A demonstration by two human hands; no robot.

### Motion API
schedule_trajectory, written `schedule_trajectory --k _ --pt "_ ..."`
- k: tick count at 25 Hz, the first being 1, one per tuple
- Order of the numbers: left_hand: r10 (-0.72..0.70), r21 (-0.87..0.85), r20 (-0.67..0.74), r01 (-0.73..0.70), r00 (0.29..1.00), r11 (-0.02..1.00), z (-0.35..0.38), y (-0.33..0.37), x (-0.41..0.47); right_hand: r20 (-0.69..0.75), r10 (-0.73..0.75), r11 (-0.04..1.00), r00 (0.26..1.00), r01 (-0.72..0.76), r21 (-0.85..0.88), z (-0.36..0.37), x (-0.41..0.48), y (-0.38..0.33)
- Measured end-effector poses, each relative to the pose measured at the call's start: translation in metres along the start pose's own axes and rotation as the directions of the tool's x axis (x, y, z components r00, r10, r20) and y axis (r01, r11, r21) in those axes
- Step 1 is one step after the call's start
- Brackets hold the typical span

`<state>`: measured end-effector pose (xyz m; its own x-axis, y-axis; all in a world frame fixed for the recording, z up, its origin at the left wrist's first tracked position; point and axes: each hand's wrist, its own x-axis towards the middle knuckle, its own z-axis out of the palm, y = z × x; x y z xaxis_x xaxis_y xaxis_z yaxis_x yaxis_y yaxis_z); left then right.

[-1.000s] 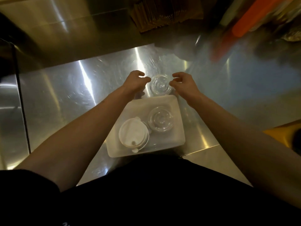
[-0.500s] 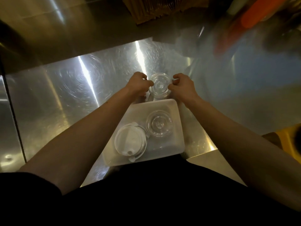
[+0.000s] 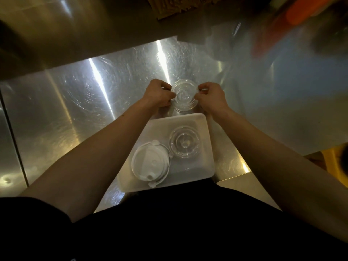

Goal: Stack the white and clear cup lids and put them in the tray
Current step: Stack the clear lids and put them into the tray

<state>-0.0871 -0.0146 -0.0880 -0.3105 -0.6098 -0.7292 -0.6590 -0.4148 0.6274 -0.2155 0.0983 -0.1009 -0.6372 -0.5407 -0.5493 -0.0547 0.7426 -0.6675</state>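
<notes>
A white tray [image 3: 204, 146] lies on the steel counter just in front of me. Inside it, a stack of white cup lids [image 3: 150, 163] sits at the near left and a stack of clear lids [image 3: 185, 144] at the far right. Just beyond the tray's far edge is another stack of clear lids [image 3: 185, 96]. My left hand [image 3: 158, 95] pinches its left rim and my right hand [image 3: 211, 97] pinches its right rim. I cannot tell whether this stack rests on the counter or is lifted.
The steel counter [image 3: 84, 102] spreads wide to the left and behind the lids. An orange object [image 3: 308, 10] and blurred dark items sit at the far right. Brown paper goods [image 3: 180, 8] lie at the back. A yellow object [image 3: 333, 162] shows past the counter's right edge.
Both hands have closed in from either side and taken hold of the clear lid stack beyond the tray. The lids in the tray have not moved.
</notes>
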Motion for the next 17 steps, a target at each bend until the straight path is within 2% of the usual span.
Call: schedule_trajectory --k 8,11,17 --pt "0.049 -0.053 -0.007 -0.050 0.999 0.997 -0.008 0.009 -0.007 -0.021 -0.018 0.996 1.000 0.019 0.084 -0.007 -0.004 -0.007" --pt "0.075 -0.094 -0.022 -0.077 0.997 0.993 -0.013 0.014 -0.017 -0.059 -0.074 0.992 0.996 0.079 0.101 -0.013 -0.011 -0.013" --pt "0.221 -0.097 -0.056 -0.225 0.974 0.969 -0.030 0.017 -0.043 -0.108 -0.186 0.969 0.976 0.201 0.146 -0.022 -0.036 -0.031"
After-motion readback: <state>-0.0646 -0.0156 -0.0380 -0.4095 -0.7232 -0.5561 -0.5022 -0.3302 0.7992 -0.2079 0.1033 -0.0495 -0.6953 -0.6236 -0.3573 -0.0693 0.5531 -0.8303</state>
